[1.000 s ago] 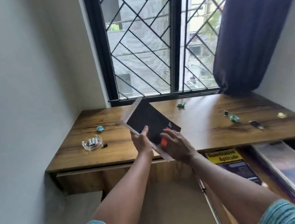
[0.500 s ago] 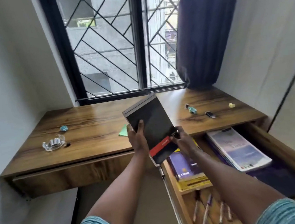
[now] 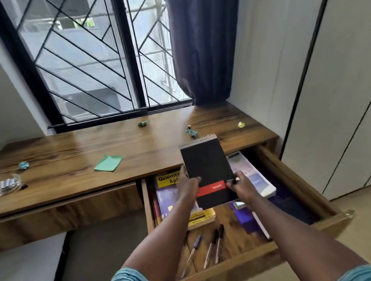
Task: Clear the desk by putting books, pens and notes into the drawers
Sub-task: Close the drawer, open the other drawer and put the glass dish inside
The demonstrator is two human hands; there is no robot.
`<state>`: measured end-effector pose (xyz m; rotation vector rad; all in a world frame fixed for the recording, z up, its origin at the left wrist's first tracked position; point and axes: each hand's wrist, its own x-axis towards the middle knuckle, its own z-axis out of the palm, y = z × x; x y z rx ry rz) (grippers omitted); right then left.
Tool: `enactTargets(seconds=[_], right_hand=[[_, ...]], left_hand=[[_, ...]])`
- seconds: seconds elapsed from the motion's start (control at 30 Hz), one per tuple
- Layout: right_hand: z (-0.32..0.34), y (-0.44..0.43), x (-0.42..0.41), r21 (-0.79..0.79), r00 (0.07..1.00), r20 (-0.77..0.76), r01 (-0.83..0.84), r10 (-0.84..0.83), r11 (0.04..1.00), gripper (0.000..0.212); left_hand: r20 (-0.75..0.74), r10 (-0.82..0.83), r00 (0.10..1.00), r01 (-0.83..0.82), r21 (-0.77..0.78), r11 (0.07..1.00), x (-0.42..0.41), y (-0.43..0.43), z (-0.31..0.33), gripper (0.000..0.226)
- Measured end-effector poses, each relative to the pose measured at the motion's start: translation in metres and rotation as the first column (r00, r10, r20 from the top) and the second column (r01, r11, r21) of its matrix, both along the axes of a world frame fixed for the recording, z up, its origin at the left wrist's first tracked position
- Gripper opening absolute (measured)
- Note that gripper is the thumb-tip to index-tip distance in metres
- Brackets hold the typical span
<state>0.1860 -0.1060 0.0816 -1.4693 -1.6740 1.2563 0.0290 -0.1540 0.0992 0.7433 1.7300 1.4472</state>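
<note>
Notebook (image 3: 208, 172) gripped by both hands (image 3: 188, 187) (image 3: 240, 186), seemingly over drawer (image 3: 229, 271).

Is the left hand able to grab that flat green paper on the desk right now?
Probably not yet: the left hand grips the black spiral notepad. Nothing blocks the flat green paper.

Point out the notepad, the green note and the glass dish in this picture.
notepad (image 3: 205, 163): head view, middle of its black cover.
green note (image 3: 108, 163): head view, centre of the sheet.
glass dish (image 3: 1, 194): head view, its front rim.
</note>
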Motion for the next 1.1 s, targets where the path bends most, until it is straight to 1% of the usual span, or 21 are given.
enactTargets(seconds=[0.03, 0.1, 0.17, 0.23, 0.33, 0.4, 0.43, 0.5, 0.53, 0.57, 0.63, 0.7, 0.73, 0.77, 0.83, 0.9, 0.97, 1.0, 1.1], right_hand=[[-0.004, 0.003, 0.01, -0.011, 0.999, 0.029, 0.017, -0.017, 1.0, 0.019], [-0.017, 0.011, 0.029, -0.044, 0.995, 0.086, 0.045, -0.041, 0.998, 0.018], [-0.031, 0.021, 0.042, -0.08, 0.992, 0.118, 0.044, -0.035, 0.996, 0.019], [-0.046, 0.035, 0.054, -0.117, 0.991, 0.131, 0.055, -0.04, 0.992, 0.018], [-0.057, 0.057, 0.07, -0.194, 0.986, 0.153, 0.101, -0.071, 0.976, 0.017], [-0.064, 0.079, 0.078, -0.217, 0.978, 0.192, 0.126, -0.084, 0.968, 0.022], [-0.066, 0.091, 0.081, -0.231, 0.973, 0.219, 0.125, -0.074, 0.965, 0.024], [-0.065, 0.109, 0.087, -0.281, 0.97, 0.242, 0.084, -0.014, 0.956, 0.019], [-0.062, 0.118, 0.088, -0.316, 0.971, 0.237, 0.045, 0.033, 0.948, 0.019], [-0.058, 0.126, 0.088, -0.363, 0.967, 0.236, -0.004, 0.096, 0.932, 0.025], [-0.056, 0.141, 0.087, -0.439, 0.933, 0.289, -0.069, 0.214, 0.896, 0.046], [-0.058, 0.153, 0.083, -0.456, 0.849, 0.42, -0.108, 0.321, 0.883, 0.069], [-0.059, 0.157, 0.08, -0.435, 0.798, 0.496, -0.114, 0.343, 0.893, 0.075], [-0.059, 0.159, 0.077, -0.406, 0.757, 0.557, -0.111, 0.342, 0.907, 0.076], [-0.062, 0.161, 0.074, -0.301, 0.673, 0.674, -0.124, 0.303, 0.946, 0.067], [-0.065, 0.162, 0.073, -0.254, 0.62, 0.738, -0.108, 0.265, 0.961, 0.062], [-0.071, 0.16, 0.074, -0.238, 0.629, 0.744, -0.066, 0.226, 0.969, 0.056], [-0.073, 0.157, 0.075, -0.224, 0.645, 0.739, -0.041, 0.197, 0.974, 0.051], [-0.077, 0.145, 0.078, -0.183, 0.711, 0.697, 0.052, 0.092, 0.982, 0.044]], left_hand=[[0.027, -0.057, 0.998, 0.059, -0.081, 0.995, 0.013, 0.006, -0.013, 0.071], [0.06, -0.1, 0.993, 0.111, -0.213, 0.971, 0.033, 0.022, -0.041, 0.077], [0.054, -0.137, 0.989, 0.148, -0.325, 0.934, 0.049, 0.033, -0.054, 0.086], [0.008, -0.19, 0.982, 0.176, -0.416, 0.892, 0.063, 0.043, -0.057, 0.092], [-0.073, -0.331, 0.941, 0.243, -0.535, 0.809, 0.075, 0.068, -0.062, 0.089], [-0.112, -0.399, 0.91, 0.26, -0.596, 0.76, 0.081, 0.091, -0.066, 0.083], [-0.122, -0.418, 0.9, 0.263, -0.612, 0.746, 0.084, 0.104, -0.07, 0.078], [-0.101, -0.435, 0.895, 0.276, -0.639, 0.718, 0.085, 0.124, -0.082, 0.064], [-0.085, -0.424, 0.902, 0.275, -0.646, 0.712, 0.086, 0.134, -0.087, 0.057], [-0.08, -0.413, 0.907, 0.271, -0.639, 0.72, 0.086, 0.143, -0.093, 0.052], [-0.086, -0.395, 0.914, 0.259, -0.626, 0.736, 0.089, 0.155, -0.1, 0.058], [-0.128, -0.396, 0.909, 0.228, -0.642, 0.732, 0.093, 0.165, -0.108, 0.058], [-0.131, -0.384, 0.914, 0.218, -0.64, 0.737, 0.095, 0.169, -0.111, 0.059], [-0.136, -0.373, 0.918, 0.204, -0.644, 0.737, 0.096, 0.173, -0.114, 0.062], [-0.174, -0.37, 0.913, 0.169, -0.664, 0.728, 0.098, 0.179, -0.122, 0.07], [-0.212, -0.381, 0.9, 0.152, -0.666, 0.73, 0.098, 0.179, -0.12, 0.057], [-0.193, -0.369, 0.909, 0.163, -0.652, 0.741, 0.097, 0.175, -0.117, 0.046], [-0.182, -0.362, 0.914, 0.167, -0.644, 0.747, 0.098, 0.173, -0.114, 0.045], [-0.153, -0.301, 0.941, 0.153, -0.602, 0.784, 0.101, 0.163, -0.112, 0.057]])
